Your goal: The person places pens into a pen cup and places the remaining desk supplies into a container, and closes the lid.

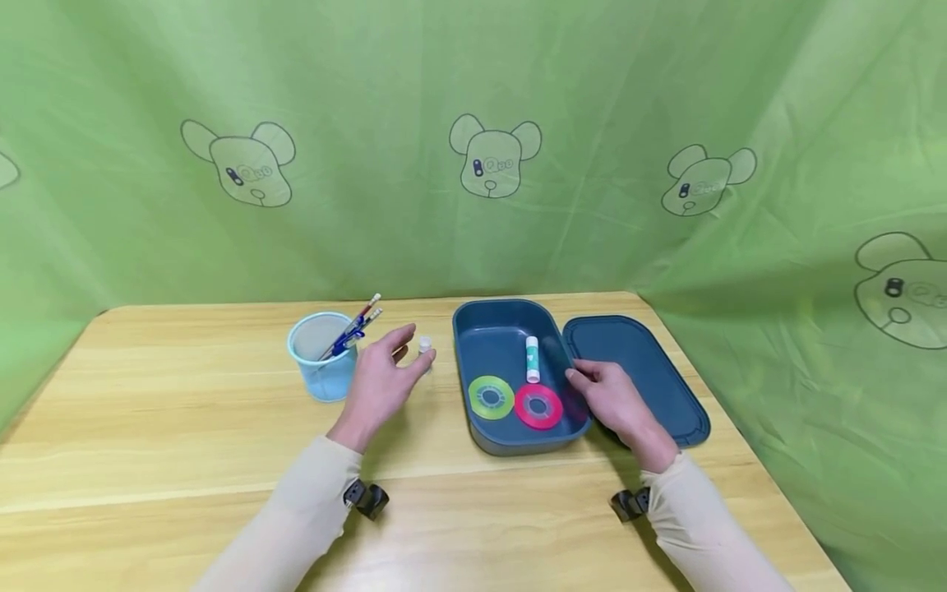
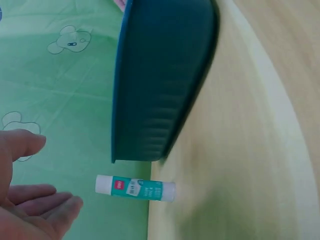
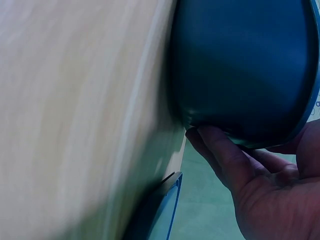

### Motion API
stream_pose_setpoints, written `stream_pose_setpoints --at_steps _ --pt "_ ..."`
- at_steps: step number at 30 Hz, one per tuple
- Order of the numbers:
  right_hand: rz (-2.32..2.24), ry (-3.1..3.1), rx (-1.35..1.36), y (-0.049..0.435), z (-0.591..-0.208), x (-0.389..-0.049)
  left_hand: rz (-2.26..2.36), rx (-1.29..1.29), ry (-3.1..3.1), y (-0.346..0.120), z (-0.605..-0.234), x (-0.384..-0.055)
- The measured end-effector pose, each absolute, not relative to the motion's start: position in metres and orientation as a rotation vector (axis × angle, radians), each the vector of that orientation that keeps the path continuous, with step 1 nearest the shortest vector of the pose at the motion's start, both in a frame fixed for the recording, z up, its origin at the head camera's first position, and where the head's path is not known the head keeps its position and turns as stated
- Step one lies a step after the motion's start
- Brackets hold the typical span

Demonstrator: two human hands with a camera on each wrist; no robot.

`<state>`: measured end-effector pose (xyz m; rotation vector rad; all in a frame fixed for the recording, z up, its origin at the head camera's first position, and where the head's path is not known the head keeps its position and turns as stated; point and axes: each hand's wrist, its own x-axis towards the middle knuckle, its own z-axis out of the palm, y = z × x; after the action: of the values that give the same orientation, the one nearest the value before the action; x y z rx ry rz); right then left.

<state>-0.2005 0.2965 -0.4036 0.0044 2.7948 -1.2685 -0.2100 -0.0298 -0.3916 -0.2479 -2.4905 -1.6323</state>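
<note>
My left hand (image 1: 381, 378) hovers with thumb and fingers apart beside a glue stick (image 1: 425, 344), which stands upright on the table between the pen cup and the blue box. In the left wrist view a gap separates the fingers from this teal-and-white glue stick (image 2: 135, 188). At the box (image 1: 518, 448), my right hand (image 1: 610, 395) pinches the right side wall, the thumb at the rim and the fingers against the outside. Inside the box lie another glue stick (image 1: 533, 362), a green tape roll (image 1: 477, 400) and a pink tape roll (image 1: 538, 423).
A light blue mesh pen cup (image 1: 325, 382) holding several pencils and pens stands just left of my left hand. The dark blue lid (image 1: 629, 337) lies flat right of the box, partly behind my right hand. Green curtain (image 1: 370, 205) hangs behind the wooden table (image 1: 185, 411).
</note>
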Motion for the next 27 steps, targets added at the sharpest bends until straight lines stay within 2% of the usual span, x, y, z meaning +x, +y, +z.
stream_pose_setpoints --at_steps 12,27 --pt "-1.255 2.781 0.030 0.295 -0.403 -0.201 -1.602 -0.132 -2.628 -0.034 -0.424 -0.230" --pt "-1.289 2.766 0.059 0.294 -0.402 -0.200 -1.587 -0.075 -2.659 -0.026 -0.434 -0.242"
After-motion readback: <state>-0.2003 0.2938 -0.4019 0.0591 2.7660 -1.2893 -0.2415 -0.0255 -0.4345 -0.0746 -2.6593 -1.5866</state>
